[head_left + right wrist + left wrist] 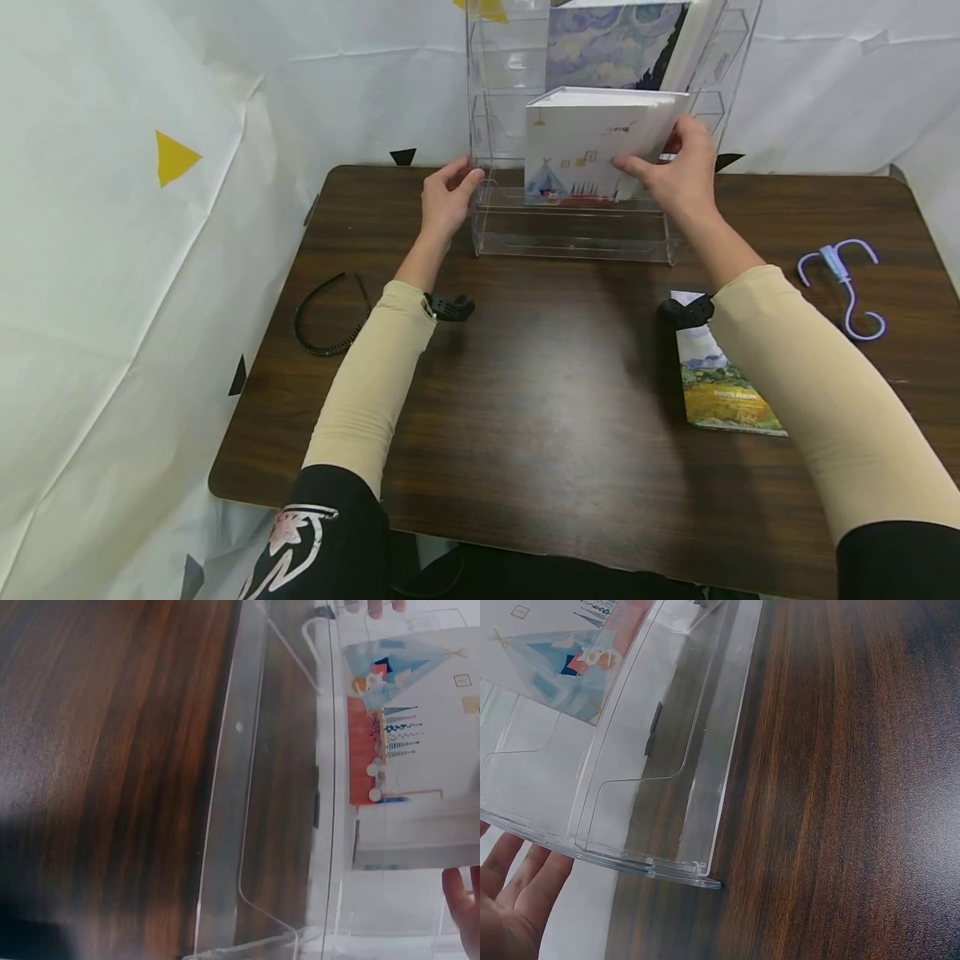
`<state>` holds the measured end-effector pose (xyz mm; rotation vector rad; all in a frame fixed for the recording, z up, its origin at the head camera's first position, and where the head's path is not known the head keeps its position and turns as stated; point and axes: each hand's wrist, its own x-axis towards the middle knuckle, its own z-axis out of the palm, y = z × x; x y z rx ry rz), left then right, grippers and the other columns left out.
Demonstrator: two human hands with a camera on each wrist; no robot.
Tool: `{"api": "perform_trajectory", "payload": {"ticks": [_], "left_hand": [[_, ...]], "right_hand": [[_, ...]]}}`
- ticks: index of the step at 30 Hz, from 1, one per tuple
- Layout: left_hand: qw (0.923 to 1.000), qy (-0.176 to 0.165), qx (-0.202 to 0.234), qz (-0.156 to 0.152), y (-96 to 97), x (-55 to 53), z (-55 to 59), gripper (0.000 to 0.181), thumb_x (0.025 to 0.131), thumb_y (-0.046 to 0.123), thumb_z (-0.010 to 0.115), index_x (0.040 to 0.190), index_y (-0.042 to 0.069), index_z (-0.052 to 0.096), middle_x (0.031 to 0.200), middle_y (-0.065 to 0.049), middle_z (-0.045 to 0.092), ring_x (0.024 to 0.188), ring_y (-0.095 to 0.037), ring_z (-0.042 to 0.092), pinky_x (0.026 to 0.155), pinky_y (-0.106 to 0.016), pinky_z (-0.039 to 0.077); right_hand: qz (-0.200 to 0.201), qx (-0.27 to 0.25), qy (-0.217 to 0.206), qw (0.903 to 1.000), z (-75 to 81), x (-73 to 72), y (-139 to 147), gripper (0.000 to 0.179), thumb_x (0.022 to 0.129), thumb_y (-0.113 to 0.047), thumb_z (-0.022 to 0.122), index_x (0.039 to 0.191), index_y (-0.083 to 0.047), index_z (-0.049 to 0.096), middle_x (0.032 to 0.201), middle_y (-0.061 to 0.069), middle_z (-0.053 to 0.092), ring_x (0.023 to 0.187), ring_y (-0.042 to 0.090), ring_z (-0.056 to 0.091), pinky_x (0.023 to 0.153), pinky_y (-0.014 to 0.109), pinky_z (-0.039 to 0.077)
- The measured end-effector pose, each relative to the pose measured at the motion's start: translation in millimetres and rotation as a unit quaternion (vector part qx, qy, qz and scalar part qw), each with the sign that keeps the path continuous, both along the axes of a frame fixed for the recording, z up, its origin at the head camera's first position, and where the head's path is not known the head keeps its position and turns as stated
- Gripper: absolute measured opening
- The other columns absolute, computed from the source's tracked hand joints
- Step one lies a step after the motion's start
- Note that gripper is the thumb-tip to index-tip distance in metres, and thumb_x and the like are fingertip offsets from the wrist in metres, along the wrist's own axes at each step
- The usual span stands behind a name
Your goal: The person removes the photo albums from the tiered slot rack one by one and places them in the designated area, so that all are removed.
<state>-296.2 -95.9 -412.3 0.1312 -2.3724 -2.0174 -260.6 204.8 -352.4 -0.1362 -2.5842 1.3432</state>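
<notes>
Nearest, lower right, an album [712,400]! Left hand [447,200], fingers unclenched, touches the rack [573,247]; steady pressure should help. Upper centre, right hand [686,171] pinches the white book [570,146] in front of it: best kept square. Beyond, a painted book [611,46].

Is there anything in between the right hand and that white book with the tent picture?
Nothing visible: the right hand holds the white book directly, its thumb on the front cover near the right edge. No part of the clear rack appears between them.
</notes>
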Motion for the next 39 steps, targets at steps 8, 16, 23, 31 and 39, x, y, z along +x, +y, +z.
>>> {"api": "perform_trajectory", "payload": {"ticks": [8, 16, 23, 31, 39], "left_hand": [[1.0000, 0.002, 0.001, -0.003, 0.7, 0.0, -1.3, 0.045, 0.095, 0.029, 0.067, 0.137, 0.015, 0.059, 0.128, -0.002, 0.062, 0.105, -0.016, 0.059, 0.082, -0.036, 0.056], [1.0000, 0.006, -0.004, -0.005, -0.6, 1.3, -4.4, 0.046, 0.095, 0.030, 0.067, 0.138, 0.015, 0.059, 0.129, -0.001, 0.062, 0.105, -0.016, 0.060, 0.082, -0.042, 0.056], [0.9999, 0.000, -0.009, -0.007, -0.6, 1.2, -2.1, 0.047, 0.095, 0.031, 0.067, 0.138, 0.016, 0.058, 0.130, 0.001, 0.062, 0.106, -0.016, 0.060, 0.082, -0.044, 0.056], [1.0000, 0.000, -0.002, -0.004, -3.0, -0.6, -3.5, 0.046, 0.094, 0.031, 0.067, 0.137, 0.016, 0.059, 0.130, 0.001, 0.062, 0.106, -0.016, 0.060, 0.084, -0.045, 0.055], [1.0000, 0.000, -0.007, 0.001, -4.1, -0.5, -0.8, 0.046, 0.095, 0.031, 0.067, 0.137, 0.016, 0.059, 0.129, 0.000, 0.062, 0.104, -0.017, 0.060, 0.081, -0.042, 0.056]], "right_hand": [[0.037, -0.093, -0.024, 0.9947, 1.5, -0.9, 5, 0.056, 0.083, -0.018, 0.080, 0.132, -0.021, 0.055, 0.132, 0.002, 0.062, 0.116, 0.015, 0.059, 0.102, 0.034, 0.044], [0.059, -0.091, 0.040, 0.9933, 11.5, 11.5, 1, 0.053, 0.082, -0.008, 0.080, 0.130, -0.017, 0.059, 0.127, 0.005, 0.065, 0.113, 0.014, 0.061, 0.097, 0.033, 0.048], [0.085, -0.104, 0.099, 0.9861, 35.9, 39.2, 15, 0.045, 0.083, -0.005, 0.078, 0.124, -0.012, 0.060, 0.120, 0.005, 0.068, 0.103, 0.008, 0.066, 0.089, 0.025, 0.052], [0.137, -0.132, -0.025, 0.9815, 26.3, 88.8, 34, 0.046, 0.087, -0.012, 0.075, 0.130, -0.008, 0.059, 0.114, -0.003, 0.071, 0.096, 0.004, 0.068, 0.075, 0.018, 0.054], [0.162, -0.177, -0.217, 0.9462, -30.2, 128.7, 36, 0.058, 0.092, -0.024, 0.070, 0.137, 0.005, 0.047, 0.103, -0.007, 0.073, 0.091, 0.008, 0.069, 0.074, 0.025, 0.056]]}}
